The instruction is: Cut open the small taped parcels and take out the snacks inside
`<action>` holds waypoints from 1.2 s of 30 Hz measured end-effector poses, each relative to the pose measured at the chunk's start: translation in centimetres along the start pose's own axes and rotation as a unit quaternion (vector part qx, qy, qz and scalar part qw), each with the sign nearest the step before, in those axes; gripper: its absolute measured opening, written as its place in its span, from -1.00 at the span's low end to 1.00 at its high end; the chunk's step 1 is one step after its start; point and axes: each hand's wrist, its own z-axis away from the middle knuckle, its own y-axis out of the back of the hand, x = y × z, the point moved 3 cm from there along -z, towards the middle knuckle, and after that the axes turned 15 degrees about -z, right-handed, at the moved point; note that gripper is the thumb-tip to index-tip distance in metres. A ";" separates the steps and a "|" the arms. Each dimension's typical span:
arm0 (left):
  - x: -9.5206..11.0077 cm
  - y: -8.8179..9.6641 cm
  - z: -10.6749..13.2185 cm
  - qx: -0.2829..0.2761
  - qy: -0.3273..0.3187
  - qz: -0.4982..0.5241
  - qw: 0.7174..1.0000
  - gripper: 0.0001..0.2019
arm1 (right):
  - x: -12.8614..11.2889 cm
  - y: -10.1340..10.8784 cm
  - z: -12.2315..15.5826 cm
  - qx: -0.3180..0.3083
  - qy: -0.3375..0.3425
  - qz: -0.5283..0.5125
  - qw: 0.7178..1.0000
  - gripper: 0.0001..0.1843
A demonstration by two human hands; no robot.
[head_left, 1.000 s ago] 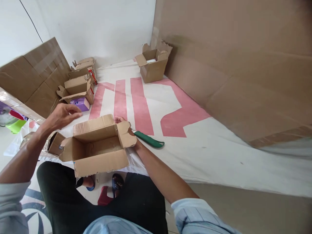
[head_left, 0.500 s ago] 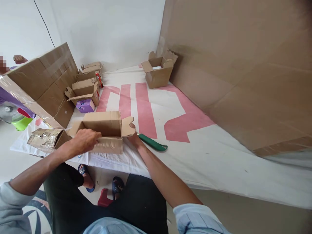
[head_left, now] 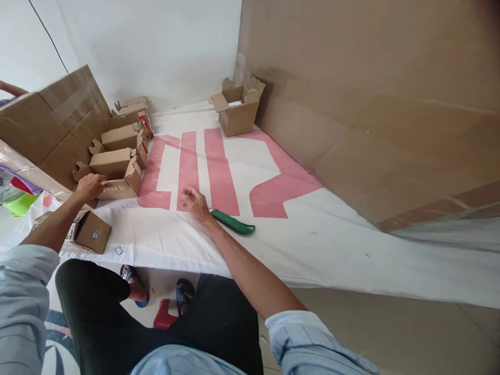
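My left hand (head_left: 90, 186) is closed on the near left edge of an open cardboard box (head_left: 122, 188), which stands at the front of a row of similar boxes. The box's flaps are up, and its inside is only partly visible. Over the cloth, just right of that box, my right hand (head_left: 195, 204) is empty, its fingers loosely bent and slightly apart. A green-handled tool (head_left: 233, 223) lies close to my right wrist; its other end is hidden by the wrist. Below my left forearm a closed brown carton (head_left: 92, 233) rests on its side near the table edge.
A large cardboard sheet (head_left: 50, 120) leans behind the row on the left, and a huge cardboard panel (head_left: 371, 104) rises on the right. One more open box (head_left: 239, 112) stands by the wall. A white cloth with pink print covers the table (head_left: 312, 250). Another person's arm (head_left: 11, 88) shows far left.
The open box has moved left and away, into the row, covering the purple box. My left hand moved with it. My right hand has let go of its flap and sits apart from it.
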 end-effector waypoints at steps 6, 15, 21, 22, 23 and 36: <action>0.4 -1.0 -0.1 0.004 0.002 0.020 1.000 -0.70 | 0.3 0.8 0.4 -0.015 0.007 0.010 1.000 -0.44; 2.0 -0.1 9.0 0.080 -0.057 0.120 0.988 -0.65 | 1.0 2.3 1.2 -0.017 0.025 0.023 0.999 -0.57; 6.5 -7.6 19.5 -0.033 -0.126 0.128 0.983 -0.83 | 0.7 2.0 1.9 -0.019 0.046 0.060 0.997 -0.58; 6.8 -9.0 20.3 -0.043 -0.106 0.129 0.985 -0.83 | 0.7 1.9 2.0 -0.017 0.045 0.062 0.997 -0.57; 7.1 -10.3 20.9 -0.047 -0.087 0.132 0.986 -0.82 | 0.6 1.9 2.1 -0.016 0.043 0.063 0.997 -0.56; 8.4 -14.2 21.1 -0.056 -0.008 0.179 0.982 -0.69 | -0.6 1.4 2.9 -0.001 0.011 0.070 0.997 -0.50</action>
